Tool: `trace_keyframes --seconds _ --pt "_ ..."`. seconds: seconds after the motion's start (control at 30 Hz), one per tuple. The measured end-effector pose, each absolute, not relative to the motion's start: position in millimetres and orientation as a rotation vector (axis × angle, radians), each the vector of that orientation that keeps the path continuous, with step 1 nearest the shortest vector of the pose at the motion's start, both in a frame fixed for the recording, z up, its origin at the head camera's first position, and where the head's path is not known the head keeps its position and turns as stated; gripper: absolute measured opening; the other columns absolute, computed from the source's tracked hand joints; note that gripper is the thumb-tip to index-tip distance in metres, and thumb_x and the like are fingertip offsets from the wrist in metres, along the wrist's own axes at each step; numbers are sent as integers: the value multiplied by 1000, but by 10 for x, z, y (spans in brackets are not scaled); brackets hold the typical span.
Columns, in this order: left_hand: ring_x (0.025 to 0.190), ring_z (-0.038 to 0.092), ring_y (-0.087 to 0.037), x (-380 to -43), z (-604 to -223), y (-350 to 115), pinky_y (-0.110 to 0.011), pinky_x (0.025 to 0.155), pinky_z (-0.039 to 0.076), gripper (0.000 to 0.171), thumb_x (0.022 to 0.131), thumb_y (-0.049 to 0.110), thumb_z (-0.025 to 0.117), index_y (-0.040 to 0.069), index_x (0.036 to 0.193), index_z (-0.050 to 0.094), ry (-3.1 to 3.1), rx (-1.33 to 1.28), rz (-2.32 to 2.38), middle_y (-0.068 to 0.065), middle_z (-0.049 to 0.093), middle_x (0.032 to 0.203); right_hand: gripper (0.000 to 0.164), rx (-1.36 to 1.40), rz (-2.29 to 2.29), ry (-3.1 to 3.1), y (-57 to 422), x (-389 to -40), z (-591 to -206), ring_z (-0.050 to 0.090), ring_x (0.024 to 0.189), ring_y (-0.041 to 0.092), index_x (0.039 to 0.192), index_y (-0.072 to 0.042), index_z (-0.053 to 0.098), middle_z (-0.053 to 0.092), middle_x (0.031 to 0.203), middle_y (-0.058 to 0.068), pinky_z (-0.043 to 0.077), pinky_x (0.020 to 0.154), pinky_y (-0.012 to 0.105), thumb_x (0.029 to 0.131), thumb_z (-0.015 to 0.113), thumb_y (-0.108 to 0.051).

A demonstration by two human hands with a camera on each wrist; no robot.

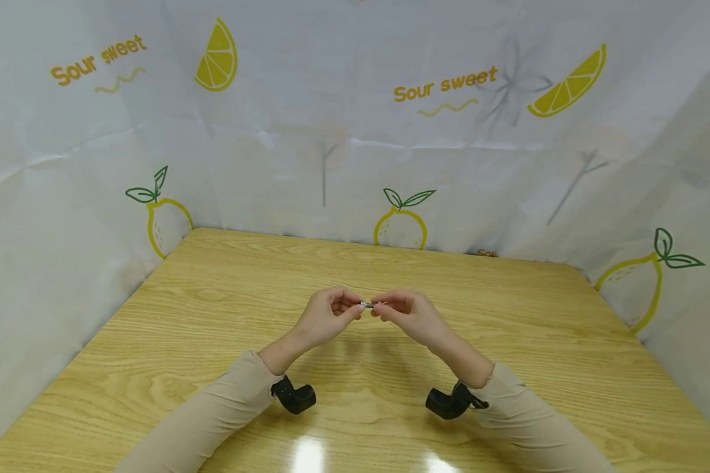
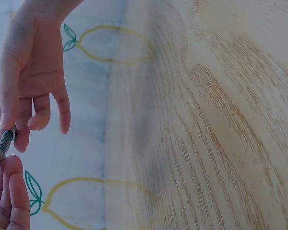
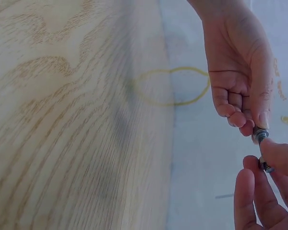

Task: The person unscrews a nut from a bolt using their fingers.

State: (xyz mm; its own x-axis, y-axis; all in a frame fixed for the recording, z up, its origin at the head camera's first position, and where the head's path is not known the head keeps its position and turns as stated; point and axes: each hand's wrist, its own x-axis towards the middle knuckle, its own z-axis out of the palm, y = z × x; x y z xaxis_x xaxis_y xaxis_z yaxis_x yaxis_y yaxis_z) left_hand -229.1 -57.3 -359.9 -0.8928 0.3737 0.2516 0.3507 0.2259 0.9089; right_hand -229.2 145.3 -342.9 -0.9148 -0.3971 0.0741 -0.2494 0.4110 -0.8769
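Note:
A small metal bolt (image 1: pixel 369 305) spans the gap between the two hands, above the middle of the table. My left hand (image 1: pixel 329 315) pinches its wider end (image 3: pixel 260 135) between thumb and fingertips. From the other side my right hand (image 1: pixel 407 315) pinches the opposite end, where a small nut-like piece (image 3: pixel 265 166) peeks out between thumb and finger. The threaded shank (image 2: pixel 5 140) shows between the hands in the left wrist view. Fingertips cover part of both ends.
The wood-grain table (image 1: pixel 231 282) lies under both arms. A white cloth (image 1: pixel 307 164) printed with lemons hangs behind it and along its sides. Black wrist cameras (image 1: pixel 296 397) sit below both beige sleeves (image 1: pixel 213 401).

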Motion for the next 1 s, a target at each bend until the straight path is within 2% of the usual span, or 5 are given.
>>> trace_keyframes --seconds 0.13,0.4,0.6,0.8,1.0 --pt "85 64 -40 -2290 -3599 -578 -19 66 52 21 92 12 59 -5 104 62 2446 735 1805 -24 66 94 34 -586 -1543 2525 1452 -2296 -3433 63 99 25 120 -3 59 63 116 18 54 83 33 89 64 -18" --pt "86 64 -41 -2303 -3598 -584 -20 66 52 21 92 13 59 -4 103 63 2456 727 1800 -26 66 95 35 -601 -1495 2511 1444 -2293 -3419 62 104 36 121 -1 60 67 110 20 51 90 46 94 56 -24" --pt "86 64 -41 -2302 -3592 -585 -19 66 52 21 92 13 59 -5 103 62 2449 730 1804 -27 65 96 37 -579 -1509 2549 1444 -2295 -3418 63 104 29 124 -5 59 63 119 17 53 85 37 90 62 -21" --pt "86 64 -41 -2294 -3586 -591 -19 66 52 21 92 13 59 -5 102 63 2451 732 1803 -27 65 96 36 -583 -1493 2526 1435 -2299 -3419 62 104 34 123 -2 59 66 113 19 51 90 44 95 56 -25" --pt "86 64 -41 -2301 -3597 -588 -19 66 52 21 92 12 59 -5 103 63 2448 730 1810 -27 65 96 36 -573 -1527 2538 1433 -2300 -3422 62 103 28 121 -4 59 62 120 17 54 84 35 89 64 -19"
